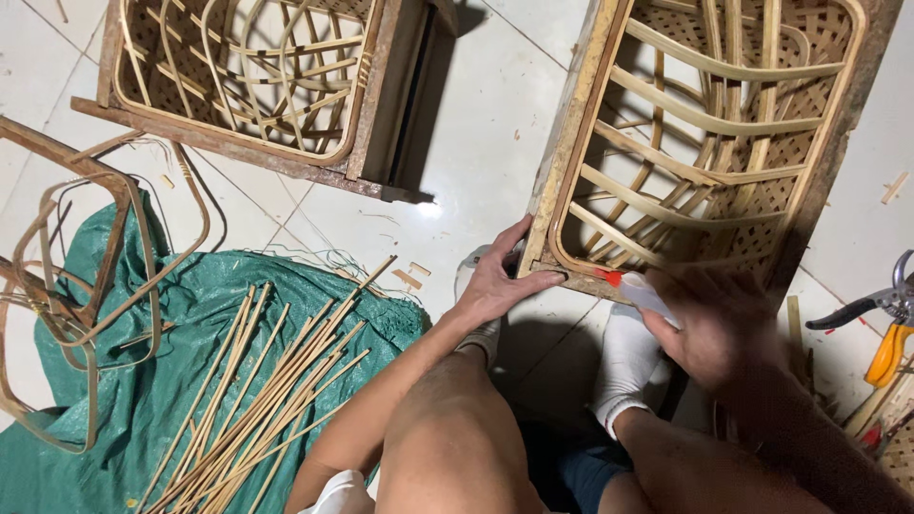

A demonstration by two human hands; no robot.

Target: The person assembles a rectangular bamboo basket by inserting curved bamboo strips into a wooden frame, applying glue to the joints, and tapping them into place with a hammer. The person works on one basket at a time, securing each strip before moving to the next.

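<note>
Sticks [257, 390]: loose bundle on the green sheet [114, 381], near left, well apart from the work.
Left hand [495, 281]: fingers spread, pressed flat on the near-left corner of the basket [705, 124], thumb along the rim.
Basket: lies in a wooden frame right of centre; its long axis runs near to far, leaning right, open side up.
Bottle [640, 290]: small, white, its red tip pointing left at that corner.
Right hand [719, 324]: wrapped around the bottle (blurred, so the exact grip is unclear).
Risk: the tip sits just beside the left thumb; I'd guess a squeeze could wet the fingers, or the frame could shift.
Cutters [885, 319]: far right, untouched.
</note>
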